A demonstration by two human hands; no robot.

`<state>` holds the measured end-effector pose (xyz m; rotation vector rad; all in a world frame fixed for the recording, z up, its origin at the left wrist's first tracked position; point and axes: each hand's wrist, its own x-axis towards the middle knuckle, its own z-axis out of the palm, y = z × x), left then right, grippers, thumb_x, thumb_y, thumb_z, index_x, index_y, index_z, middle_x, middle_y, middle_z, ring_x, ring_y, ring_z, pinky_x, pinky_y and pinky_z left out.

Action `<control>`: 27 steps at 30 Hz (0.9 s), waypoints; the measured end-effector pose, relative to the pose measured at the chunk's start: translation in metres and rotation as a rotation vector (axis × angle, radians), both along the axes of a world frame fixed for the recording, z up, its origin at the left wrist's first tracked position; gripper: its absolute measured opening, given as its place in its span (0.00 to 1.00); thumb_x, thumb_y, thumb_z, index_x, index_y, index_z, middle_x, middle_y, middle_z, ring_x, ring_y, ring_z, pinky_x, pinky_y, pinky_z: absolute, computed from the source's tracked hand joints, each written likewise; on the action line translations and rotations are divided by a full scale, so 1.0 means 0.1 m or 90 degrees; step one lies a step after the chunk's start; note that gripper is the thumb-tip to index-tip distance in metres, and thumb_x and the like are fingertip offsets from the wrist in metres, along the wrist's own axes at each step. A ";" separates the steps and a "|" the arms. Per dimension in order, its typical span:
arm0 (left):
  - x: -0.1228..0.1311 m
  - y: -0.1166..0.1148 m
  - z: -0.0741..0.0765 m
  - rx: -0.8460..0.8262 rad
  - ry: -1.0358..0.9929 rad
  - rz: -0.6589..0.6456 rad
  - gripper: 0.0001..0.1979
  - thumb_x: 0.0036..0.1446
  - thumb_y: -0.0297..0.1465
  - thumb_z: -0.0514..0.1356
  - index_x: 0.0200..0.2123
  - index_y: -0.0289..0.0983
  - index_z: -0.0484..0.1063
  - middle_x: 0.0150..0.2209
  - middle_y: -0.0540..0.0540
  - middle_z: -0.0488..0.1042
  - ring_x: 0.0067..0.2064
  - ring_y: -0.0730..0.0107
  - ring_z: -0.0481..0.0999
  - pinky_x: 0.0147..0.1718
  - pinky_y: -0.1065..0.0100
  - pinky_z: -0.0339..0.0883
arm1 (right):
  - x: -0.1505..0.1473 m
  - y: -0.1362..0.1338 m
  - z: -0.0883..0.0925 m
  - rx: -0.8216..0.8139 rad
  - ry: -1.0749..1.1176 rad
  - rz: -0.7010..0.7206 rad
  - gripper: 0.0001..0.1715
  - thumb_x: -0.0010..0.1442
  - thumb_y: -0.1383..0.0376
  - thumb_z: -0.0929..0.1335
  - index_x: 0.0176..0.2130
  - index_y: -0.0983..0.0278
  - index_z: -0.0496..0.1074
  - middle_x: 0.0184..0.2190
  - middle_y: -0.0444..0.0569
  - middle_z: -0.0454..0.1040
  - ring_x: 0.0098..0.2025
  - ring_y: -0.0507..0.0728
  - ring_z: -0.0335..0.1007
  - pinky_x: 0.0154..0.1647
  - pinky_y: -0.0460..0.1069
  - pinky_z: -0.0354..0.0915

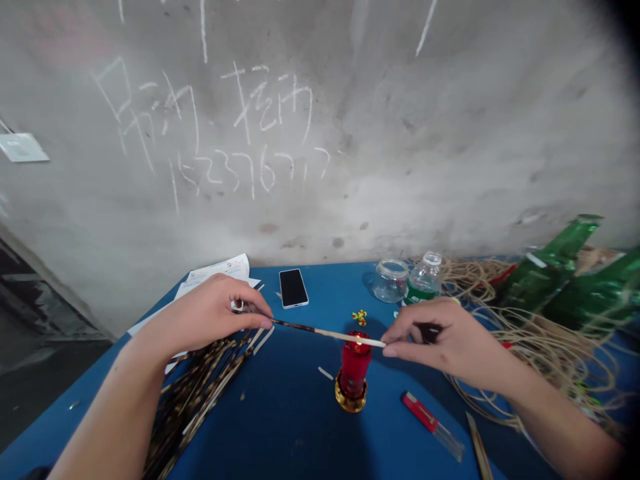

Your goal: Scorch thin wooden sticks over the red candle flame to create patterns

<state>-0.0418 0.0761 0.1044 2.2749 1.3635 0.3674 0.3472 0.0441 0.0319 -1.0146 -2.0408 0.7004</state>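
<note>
Between my two hands stretches a thin strip (325, 333), dark and scorched toward the left and pale toward the right. My left hand (215, 310) pinches its dark end. At the other end, my right hand (435, 333) grips the pale tip between thumb and fingers. Under the pale part stands a lit red candle (356, 370) on a gold base, its flame glowing right at the strip. Below my left hand lies a bundle of dark, scorched strips (200, 400). A red-and-clear box cutter blade case (433, 425) rests below my right hand.
A phone (293, 289) and papers (220, 270) lie toward the wall. Behind my right hand stand a glass jar (391, 280), a plastic bottle (424, 277) and green bottles (550, 267). Coiled pale strips (555, 360) spread at right, near a thin knife-like tool (479, 445).
</note>
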 end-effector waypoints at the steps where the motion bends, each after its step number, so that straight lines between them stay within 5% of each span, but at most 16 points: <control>1: 0.00 0.00 0.00 -0.001 -0.002 -0.001 0.05 0.66 0.45 0.71 0.39 0.58 0.90 0.42 0.60 0.88 0.45 0.67 0.85 0.41 0.70 0.72 | 0.00 0.00 0.00 -0.002 0.000 0.000 0.09 0.62 0.54 0.83 0.34 0.55 0.89 0.22 0.42 0.77 0.23 0.50 0.62 0.22 0.49 0.54; 27: 0.08 0.02 -0.05 0.014 -0.007 -0.032 0.06 0.68 0.44 0.70 0.41 0.57 0.90 0.41 0.59 0.87 0.42 0.69 0.83 0.39 0.69 0.69 | 0.10 0.00 0.07 -0.015 -0.023 0.038 0.10 0.62 0.53 0.83 0.34 0.53 0.89 0.23 0.43 0.80 0.22 0.51 0.65 0.22 0.50 0.56</control>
